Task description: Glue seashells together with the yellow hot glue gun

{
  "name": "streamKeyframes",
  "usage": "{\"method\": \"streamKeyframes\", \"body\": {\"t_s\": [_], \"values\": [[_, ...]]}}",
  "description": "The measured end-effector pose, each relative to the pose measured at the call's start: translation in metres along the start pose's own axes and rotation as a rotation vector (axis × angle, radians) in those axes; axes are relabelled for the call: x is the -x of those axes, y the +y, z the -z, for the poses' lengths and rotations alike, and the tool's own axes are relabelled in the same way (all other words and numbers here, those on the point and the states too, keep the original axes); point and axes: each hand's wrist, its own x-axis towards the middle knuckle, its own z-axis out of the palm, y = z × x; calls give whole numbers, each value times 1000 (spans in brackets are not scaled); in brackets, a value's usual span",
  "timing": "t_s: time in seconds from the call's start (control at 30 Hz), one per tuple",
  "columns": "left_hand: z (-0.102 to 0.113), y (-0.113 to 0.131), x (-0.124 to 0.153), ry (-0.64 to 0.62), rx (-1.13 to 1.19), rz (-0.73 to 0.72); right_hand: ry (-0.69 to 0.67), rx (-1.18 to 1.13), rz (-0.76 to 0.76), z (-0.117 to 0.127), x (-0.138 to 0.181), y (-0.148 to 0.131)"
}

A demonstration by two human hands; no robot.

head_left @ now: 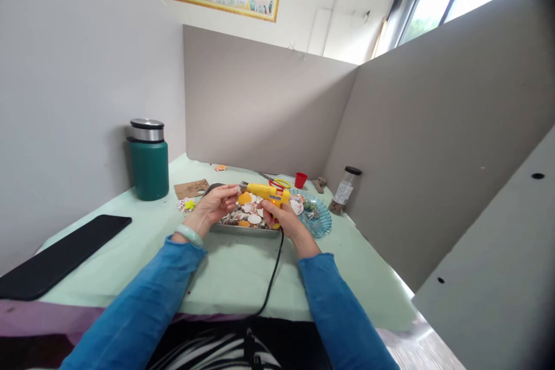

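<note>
My right hand (281, 218) is wrapped round the handle of a yellow hot glue gun (269, 191), its nozzle pointing left. A black cord runs from the handle down over the table edge. Close to the nozzle, my left hand (221, 201) is pinched, with its fingertips on something too small to make out. Beneath both hands lies a metal tray (247, 232) filled with shells, pebbles and some orange pieces. Right of the glue gun, a blue scalloped glass plate (323, 222) holds small green and pale pieces, partly behind my right hand.
A green flask (150, 167) and a black mat (69, 254) are on the left. Behind the tray are a wooden board (191, 189), scissors (280, 183) and a red cup (300, 180). A black-lidded jar (346, 191) stands by the right partition. Grey partitions (264, 104) enclose the table.
</note>
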Motion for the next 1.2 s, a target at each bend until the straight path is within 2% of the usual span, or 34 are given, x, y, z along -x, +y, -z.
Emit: {"method": "streamKeyframes", "body": {"t_s": [0.2, 0.77, 1.1, 1.2], "values": [[1, 0, -1, -1, -4, -8, -6, 29, -8, -4, 3, -6], [0, 1, 0, -3, -11, 1, 26, -8, 5, 0, -2, 4], [0, 2, 0, -7, 10, -9, -35, 48, -3, -2, 3, -6], [0, 2, 1, -17, -7, -6, -5, 33, 11, -3, 3, -4]]}}
